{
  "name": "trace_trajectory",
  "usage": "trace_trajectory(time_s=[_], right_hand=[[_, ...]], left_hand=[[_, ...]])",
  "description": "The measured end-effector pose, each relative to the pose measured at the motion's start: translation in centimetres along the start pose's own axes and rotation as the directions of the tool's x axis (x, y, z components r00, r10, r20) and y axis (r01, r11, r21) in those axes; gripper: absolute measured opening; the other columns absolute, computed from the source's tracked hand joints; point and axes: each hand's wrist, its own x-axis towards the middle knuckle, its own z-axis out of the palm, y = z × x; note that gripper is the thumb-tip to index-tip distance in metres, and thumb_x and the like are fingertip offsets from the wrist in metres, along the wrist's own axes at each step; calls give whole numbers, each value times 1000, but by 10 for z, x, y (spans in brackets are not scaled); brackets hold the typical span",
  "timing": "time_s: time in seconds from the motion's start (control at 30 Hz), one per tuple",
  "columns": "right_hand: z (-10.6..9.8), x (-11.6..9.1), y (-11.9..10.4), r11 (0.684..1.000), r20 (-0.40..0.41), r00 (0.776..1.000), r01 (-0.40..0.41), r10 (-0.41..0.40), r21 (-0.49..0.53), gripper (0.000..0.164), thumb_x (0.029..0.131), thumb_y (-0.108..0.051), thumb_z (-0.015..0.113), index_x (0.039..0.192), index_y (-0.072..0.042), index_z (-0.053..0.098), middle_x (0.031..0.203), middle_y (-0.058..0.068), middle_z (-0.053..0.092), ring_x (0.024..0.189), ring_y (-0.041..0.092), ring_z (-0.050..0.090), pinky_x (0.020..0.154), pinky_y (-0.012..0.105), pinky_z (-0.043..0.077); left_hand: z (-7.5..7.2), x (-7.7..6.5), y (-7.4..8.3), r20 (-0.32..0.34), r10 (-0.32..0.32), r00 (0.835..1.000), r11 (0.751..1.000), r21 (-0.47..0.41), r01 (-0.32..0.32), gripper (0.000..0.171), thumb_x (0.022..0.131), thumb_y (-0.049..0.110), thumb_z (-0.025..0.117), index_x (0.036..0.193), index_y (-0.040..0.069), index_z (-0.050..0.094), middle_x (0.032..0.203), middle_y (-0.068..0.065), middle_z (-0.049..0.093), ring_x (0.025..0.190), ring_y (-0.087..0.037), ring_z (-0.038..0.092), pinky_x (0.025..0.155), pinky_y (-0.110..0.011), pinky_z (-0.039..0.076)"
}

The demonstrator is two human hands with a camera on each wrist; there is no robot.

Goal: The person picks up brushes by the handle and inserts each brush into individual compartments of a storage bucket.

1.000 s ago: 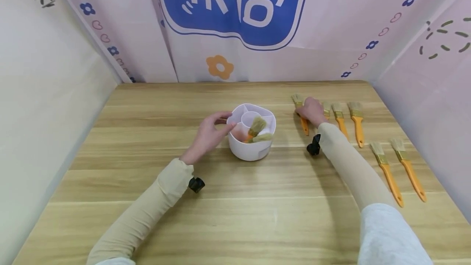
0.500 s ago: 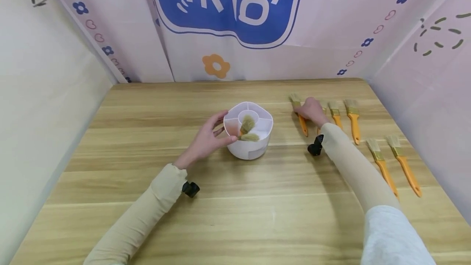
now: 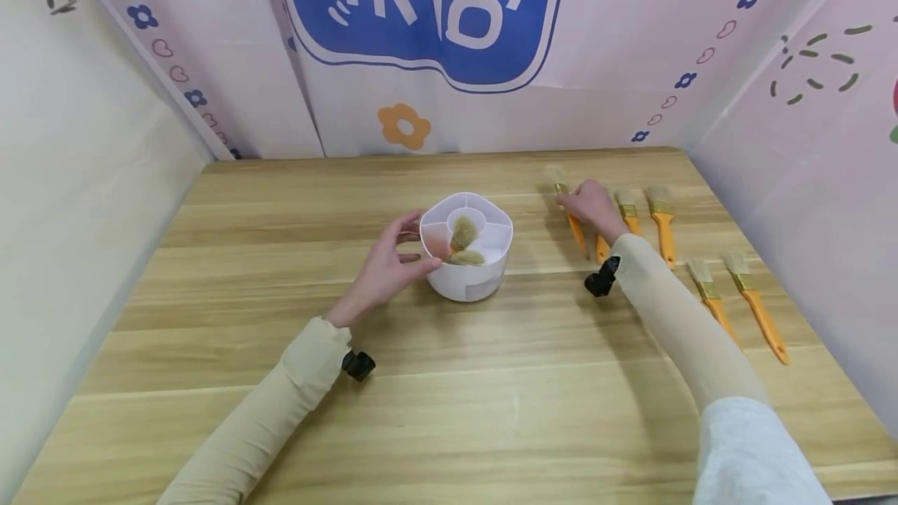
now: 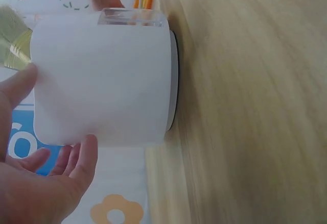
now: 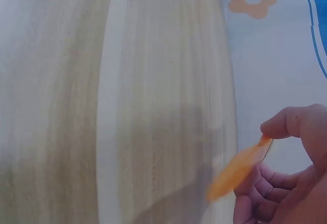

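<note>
Shifted slightly backward since half a second ago: one orange-handled paintbrush with pale bristles (image 3: 574, 232), pinched between thumb and fingers of the right hand (image 3: 592, 203).

Thumb and fingers of the left hand (image 3: 386, 263) spread around the left side of a white plastic compartmented holder (image 3: 466, 284), standing mid-table with two bristle heads (image 3: 464, 232) inside. Another orange-handled brush (image 3: 602, 249) lies mostly hidden by the right hand; two more brushes (image 3: 663, 236) lie right of it, and a nearer pair (image 3: 766, 326) is partly covered by the beige right sleeve (image 3: 673, 310).
</note>
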Motion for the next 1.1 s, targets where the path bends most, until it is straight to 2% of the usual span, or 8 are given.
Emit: trace_trajectory(time_s=[0.13, 0.27, 0.37, 0.57, 0.77, 0.97, 1.1], right_hand=[[-1, -5, -2, 1000, 0, 1000, 0, 0, 17, 45, 89, -36, 52, 52, -17, 34, 45, -8, 26, 40, 9, 25, 42, 23, 27], [0, -5, -2, 1000, -4, 1000, 12, -12, 16, 44, 89, -37, 52, 54, -16, 35, 45, -9, 27, 40, 8, 27, 42, 23, 29], [0, -6, -1, 999, -1, 1000, 29, -29, 26, 44, 89, -37, 51, 54, -16, 34, 44, -9, 27, 39, 8, 26, 42, 23, 29], [1, -10, 1, 998, -12, 999, 35, -34, 43, 44, 88, -36, 50, 53, -17, 33, 43, -10, 26, 39, 8, 25, 41, 23, 29], [1, -12, 1, 997, -22, 999, 43, -42, 66, 45, 89, -36, 52, 53, -16, 34, 43, -9, 26, 39, 9, 25, 44, 24, 33], [0, -14, 1, 995, -37, 998, 54, -51, 83, 47, 88, -34, 54, 50, -18, 33, 42, -9, 25, 39, 9, 24, 47, 25, 34], [-1, -14, 3, 996, -44, 998, 54, -50, 73, 46, 88, -34, 54, 49, -18, 34, 42, -9, 26, 39, 9, 25, 46, 24, 34]], left_hand=[[-1, -2, -1, -33, 7, 999, 999, 37, -6, 70, 81, 11, 72, 141, 6, 36, 124, -16, 50, 115, -29, 50, 93, -42, 52], [-2, -2, -2, -49, 47, 998, 998, 43, -45, 56, 86, 8, 65, 136, 3, 42, 127, -18, 52, 114, -31, 54, 90, -42, 53], [-3, -4, -3, -31, 65, 997, 998, 28, -64, 51, 88, 7, 62, 135, 2, 43, 134, -17, 50, 119, -32, 53, 92, -43, 53], [-1, -6, 1, 32, 17, 999, 997, 69, -19, 69, 83, 16, 70, 142, 9, 36, 143, -11, 42, 130, -28, 44, 99, -44, 49], [4, -2, 4, 24, -15, 1000, 993, 116, 12, 79, 79, 22, 74, 145, 11, 32, 144, -11, 41, 131, -27, 42, 100, -42, 48], [4, -1, 4, 34, -14, 999, 998, 55, 12, 74, 81, 13, 70, 145, 6, 31, 147, -14, 36, 134, -31, 38, 103, -43, 46], [3, -1, 5, 39, -28, 999, 1000, -1, 28, 70, 85, 8, 65, 145, 4, 29, 148, -18, 32, 132, -35, 42, 102, -43, 46]])
